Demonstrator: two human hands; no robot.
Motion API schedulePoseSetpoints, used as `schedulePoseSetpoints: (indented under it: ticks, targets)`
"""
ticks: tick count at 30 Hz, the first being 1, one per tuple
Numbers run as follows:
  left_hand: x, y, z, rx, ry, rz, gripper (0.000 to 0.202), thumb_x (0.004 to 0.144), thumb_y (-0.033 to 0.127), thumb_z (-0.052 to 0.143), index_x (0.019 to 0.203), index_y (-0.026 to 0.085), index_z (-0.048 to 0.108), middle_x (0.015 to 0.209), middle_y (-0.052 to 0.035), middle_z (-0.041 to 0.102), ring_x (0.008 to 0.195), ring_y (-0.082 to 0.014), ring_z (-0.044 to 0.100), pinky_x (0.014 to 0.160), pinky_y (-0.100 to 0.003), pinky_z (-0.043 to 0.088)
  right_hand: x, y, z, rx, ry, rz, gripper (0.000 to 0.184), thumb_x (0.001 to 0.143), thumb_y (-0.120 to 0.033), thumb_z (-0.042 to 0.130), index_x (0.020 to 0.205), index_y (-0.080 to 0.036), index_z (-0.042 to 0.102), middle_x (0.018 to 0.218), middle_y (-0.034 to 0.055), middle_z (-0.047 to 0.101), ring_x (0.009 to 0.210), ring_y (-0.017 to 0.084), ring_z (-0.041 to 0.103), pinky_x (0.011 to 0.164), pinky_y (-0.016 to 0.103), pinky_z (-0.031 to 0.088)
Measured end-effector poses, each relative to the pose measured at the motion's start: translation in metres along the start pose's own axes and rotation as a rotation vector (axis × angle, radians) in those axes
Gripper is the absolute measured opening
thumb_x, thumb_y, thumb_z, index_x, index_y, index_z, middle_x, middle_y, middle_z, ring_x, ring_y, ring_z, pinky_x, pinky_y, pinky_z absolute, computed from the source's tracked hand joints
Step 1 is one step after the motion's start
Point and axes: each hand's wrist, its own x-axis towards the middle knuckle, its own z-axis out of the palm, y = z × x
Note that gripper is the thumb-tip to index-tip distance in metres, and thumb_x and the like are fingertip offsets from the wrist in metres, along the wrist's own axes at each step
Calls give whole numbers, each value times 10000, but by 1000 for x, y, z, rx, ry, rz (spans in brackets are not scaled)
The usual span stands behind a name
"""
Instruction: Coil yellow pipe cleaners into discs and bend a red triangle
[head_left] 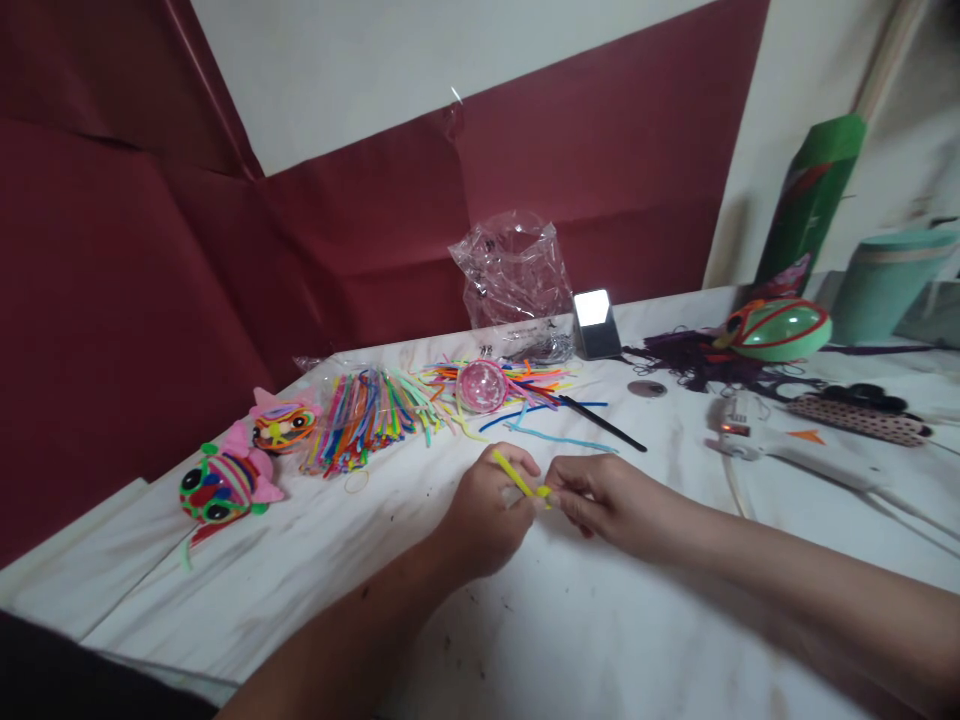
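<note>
The pink ball serves here as the landmark. The yellow pipe cleaner is nearer to the person than this ball and a little to its right, in both hands. The left hand is closed on it, and one straight length points up from the fingers. The right hand pinches its bent part between thumb and fingers, just beside the left. To the left of the ball lies a bundle of coloured pipe cleaners; behind it stands a clear plastic bag; well to its right rests a white glue gun.
</note>
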Motion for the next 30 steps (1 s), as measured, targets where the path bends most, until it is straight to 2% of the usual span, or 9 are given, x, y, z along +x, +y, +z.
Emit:
schedulePoseSetpoints:
  ticks: [4, 7, 12, 17, 20, 22, 23, 26, 30]
  targets:
    - [0, 4, 0, -148, 135, -54, 59, 664, 117, 545, 618, 146, 569, 869, -48, 541, 819, -156, 541, 780, -281, 415, 2, -3, 4, 292, 32, 8, 144, 806, -302, 476, 729, -182, 488, 575, -20, 547, 537, 113, 513, 547, 235, 388]
    - [0, 5, 1, -191, 181, -67, 60, 666, 140, 549, 610, 140, 571, 844, -48, 537, 812, -156, 537, 783, -281, 408, 3, -3, 8, 371, 98, 4, 175, 807, -337, 492, 739, -175, 493, 587, -19, 541, 540, 109, 512, 562, 240, 392]
    - [2, 0, 3, -239, 157, -105, 58, 663, 169, 567, 620, 140, 592, 808, -42, 565, 789, -158, 540, 754, -271, 411, 1, -1, 7, 401, 164, 3, 233, 810, -387, 492, 717, -174, 503, 580, -22, 530, 541, 106, 484, 564, 241, 369]
    - [4, -9, 10, -363, 118, -291, 91, 687, 213, 574, 703, 132, 613, 732, -32, 611, 732, -147, 549, 722, -260, 415, 4, 1, 3, 615, 243, 40, 224, 770, -388, 558, 733, -172, 508, 608, -15, 569, 518, 94, 474, 573, 247, 367]
    - [3, -9, 15, -482, 51, -303, 98, 660, 201, 599, 712, 119, 617, 722, -47, 641, 708, -148, 566, 711, -260, 423, 5, 3, 5, 717, 257, 67, 224, 747, -379, 588, 739, -167, 517, 576, -19, 563, 504, 91, 456, 568, 249, 364]
    - [2, -6, 16, -547, 25, -254, 90, 676, 210, 584, 686, 124, 608, 672, -40, 643, 689, -149, 575, 707, -260, 426, 5, 3, 8, 705, 240, 72, 232, 747, -386, 587, 737, -163, 523, 565, -22, 554, 503, 88, 445, 562, 245, 358]
    - [1, -5, 16, -546, 45, -240, 83, 682, 206, 573, 670, 128, 600, 640, -29, 633, 668, -145, 572, 692, -254, 425, 4, 3, 10, 674, 227, 73, 238, 751, -392, 581, 736, -161, 527, 564, -23, 549, 504, 87, 441, 557, 241, 353]
    - [-1, -2, 15, -450, 211, -256, 38, 655, 163, 572, 630, 135, 579, 572, 7, 572, 595, -118, 521, 611, -218, 402, 3, 4, 15, 553, 197, 84, 268, 769, -418, 549, 721, -155, 527, 562, -21, 530, 506, 90, 436, 537, 237, 340]
    - [-2, -3, 13, -366, 226, -295, 62, 638, 134, 551, 576, 134, 560, 541, 13, 537, 571, -112, 487, 570, -208, 383, 5, 8, 20, 474, 190, 38, 296, 802, -442, 486, 711, -160, 508, 577, -20, 496, 532, 104, 441, 530, 236, 352]
